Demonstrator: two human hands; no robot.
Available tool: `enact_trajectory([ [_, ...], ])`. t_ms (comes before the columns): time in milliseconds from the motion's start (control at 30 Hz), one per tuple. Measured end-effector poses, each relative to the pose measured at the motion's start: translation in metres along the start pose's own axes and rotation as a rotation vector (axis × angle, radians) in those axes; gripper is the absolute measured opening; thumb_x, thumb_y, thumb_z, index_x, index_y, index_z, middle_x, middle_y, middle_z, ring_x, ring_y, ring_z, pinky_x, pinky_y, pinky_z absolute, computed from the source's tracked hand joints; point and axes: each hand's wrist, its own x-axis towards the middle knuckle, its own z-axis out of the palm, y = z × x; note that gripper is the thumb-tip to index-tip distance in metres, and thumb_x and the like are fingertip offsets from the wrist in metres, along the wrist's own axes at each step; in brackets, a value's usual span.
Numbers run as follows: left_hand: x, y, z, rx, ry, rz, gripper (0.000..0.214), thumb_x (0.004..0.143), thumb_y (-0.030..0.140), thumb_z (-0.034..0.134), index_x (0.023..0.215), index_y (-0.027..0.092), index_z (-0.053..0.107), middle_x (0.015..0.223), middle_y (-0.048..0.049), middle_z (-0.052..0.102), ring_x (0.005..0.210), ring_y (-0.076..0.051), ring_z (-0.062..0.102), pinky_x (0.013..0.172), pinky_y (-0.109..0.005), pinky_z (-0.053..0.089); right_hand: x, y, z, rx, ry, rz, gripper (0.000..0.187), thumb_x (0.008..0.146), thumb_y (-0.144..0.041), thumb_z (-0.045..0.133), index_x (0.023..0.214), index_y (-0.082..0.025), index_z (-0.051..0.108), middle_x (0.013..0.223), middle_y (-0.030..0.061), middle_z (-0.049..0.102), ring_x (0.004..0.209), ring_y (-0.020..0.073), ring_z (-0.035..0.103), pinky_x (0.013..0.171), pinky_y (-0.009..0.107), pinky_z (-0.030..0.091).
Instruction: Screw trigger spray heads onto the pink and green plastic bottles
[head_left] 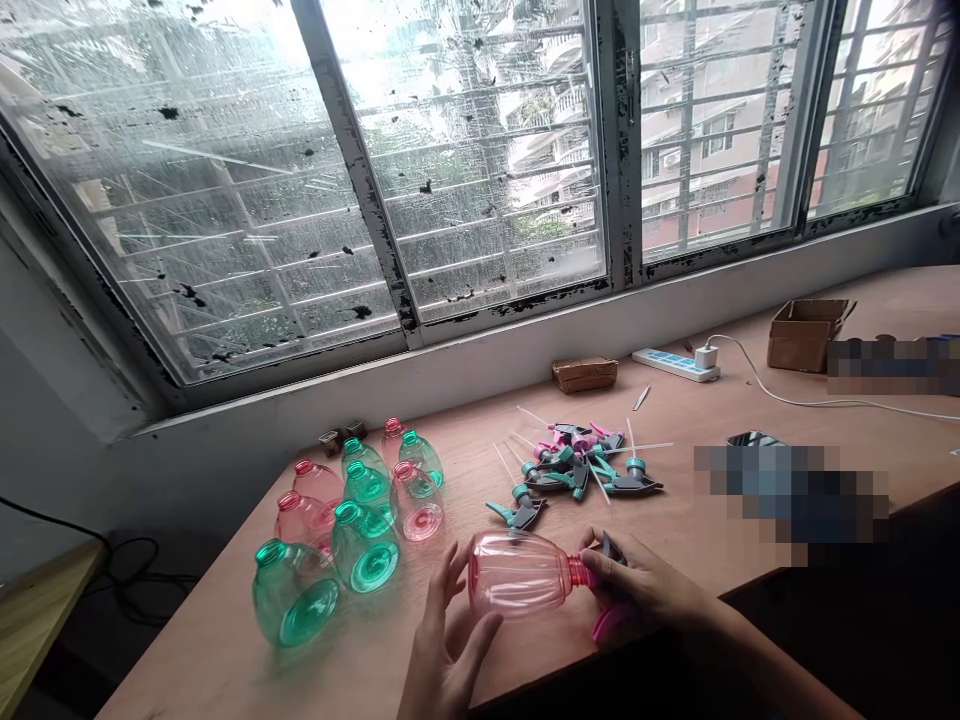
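Note:
A clear pink plastic bottle [517, 572] lies on its side on the wooden table [720, 410], neck pointing right. My left hand [448, 640] is open, with fingers spread against the bottle's base end. My right hand [637, 585] is closed around a pink and grey spray trigger head [609, 555] at the bottle's neck. To the left lie several empty pink and green bottles [360, 510] on their sides. Behind the held bottle is a pile of spray trigger heads [577, 465] with thin dip tubes.
A window with peeling frames runs along the table's far edge. A small cardboard box [585, 373], a white power strip [675, 364] with a charger and cable, and an open cardboard box [806, 335] sit by the sill. A phone [752, 439] lies at right.

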Motion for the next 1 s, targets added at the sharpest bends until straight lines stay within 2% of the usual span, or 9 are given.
enact_trajectory([
  [167,-0.005,0.005,0.004,-0.072,0.026,0.029,0.061,0.087,0.045,0.073,0.142,0.043,0.047,0.153,0.0004,0.048,0.140,-0.030,0.045,0.107,-0.037,0.050,0.001,0.000,0.001,0.006,0.010,0.005,0.046,0.091,-0.063,0.058,0.092,-0.017,0.055,0.071,-0.0017,0.055,0.062,0.0143,0.050,0.057,0.026,0.040],
  [267,-0.006,0.007,0.004,-0.157,0.014,0.033,0.057,0.090,0.042,0.071,0.142,0.043,0.047,0.153,0.0001,0.049,0.139,-0.028,0.047,0.107,-0.034,0.050,0.000,0.000,0.001,0.003,0.008,-0.004,0.044,0.093,-0.061,0.056,0.094,-0.017,0.055,0.071,-0.0015,0.055,0.062,0.0142,0.050,0.058,0.026,0.040],
  [400,-0.002,0.004,-0.001,-0.193,-0.030,0.031,0.059,0.091,0.039,0.070,0.144,0.038,0.046,0.152,-0.0045,0.049,0.133,-0.030,0.053,0.108,-0.038,0.050,0.000,0.000,0.001,0.008,0.003,-0.023,0.043,0.094,-0.060,0.056,0.094,-0.017,0.054,0.071,-0.0016,0.055,0.063,0.0144,0.051,0.059,0.026,0.041],
  [567,0.004,0.001,-0.005,-0.130,-0.159,-0.019,0.060,0.090,0.042,0.072,0.144,0.033,0.048,0.162,-0.0062,0.033,0.142,-0.033,0.042,0.116,-0.043,0.041,0.000,0.000,0.000,0.015,0.006,-0.010,0.045,0.092,-0.062,0.058,0.093,-0.018,0.054,0.071,-0.0022,0.055,0.063,0.0144,0.050,0.060,0.026,0.041],
  [700,0.005,-0.004,-0.002,-0.209,-0.107,-0.057,0.058,0.089,0.048,0.070,0.140,0.028,0.049,0.154,-0.0117,0.045,0.140,-0.034,0.044,0.116,-0.048,0.040,0.000,0.001,0.001,0.012,0.006,-0.003,0.044,0.090,-0.062,0.060,0.092,-0.018,0.054,0.072,-0.0016,0.056,0.063,0.0148,0.051,0.060,0.026,0.041],
  [767,0.004,-0.009,0.000,-0.229,-0.062,-0.053,0.066,0.086,0.050,0.073,0.142,0.030,0.045,0.153,-0.0123,0.047,0.139,-0.035,0.046,0.115,-0.049,0.041,0.001,0.001,0.001,0.035,0.010,-0.007,0.044,0.090,-0.061,0.061,0.092,-0.018,0.053,0.072,-0.0018,0.056,0.062,0.0141,0.049,0.059,0.026,0.040],
  [867,0.003,-0.016,0.000,-0.236,-0.077,-0.052,0.088,0.082,0.048,0.078,0.153,0.035,0.027,0.159,-0.0109,0.038,0.144,-0.035,0.038,0.113,-0.048,0.044,0.001,0.001,0.001,0.043,0.017,-0.005,0.044,0.091,-0.062,0.060,0.092,-0.018,0.053,0.071,-0.0022,0.054,0.061,0.0136,0.048,0.059,0.026,0.040],
  [933,0.002,-0.017,-0.001,-0.251,-0.124,-0.045,0.089,0.084,0.046,0.077,0.155,0.038,0.024,0.161,-0.0089,0.034,0.146,-0.035,0.034,0.113,-0.046,0.044,0.001,0.000,0.001,0.029,0.018,-0.006,0.045,0.091,-0.063,0.059,0.091,-0.018,0.054,0.072,-0.0013,0.055,0.062,0.0143,0.049,0.060,0.026,0.040],
  [1000,0.001,-0.016,-0.004,-0.256,-0.165,-0.027,0.081,0.087,0.041,0.075,0.153,0.039,0.029,0.163,-0.0059,0.030,0.147,-0.034,0.032,0.116,-0.045,0.040,0.000,-0.001,0.001,0.022,0.014,-0.008,0.046,0.090,-0.063,0.059,0.090,-0.017,0.055,0.074,-0.0006,0.057,0.064,0.0147,0.050,0.061,0.027,0.041],
])
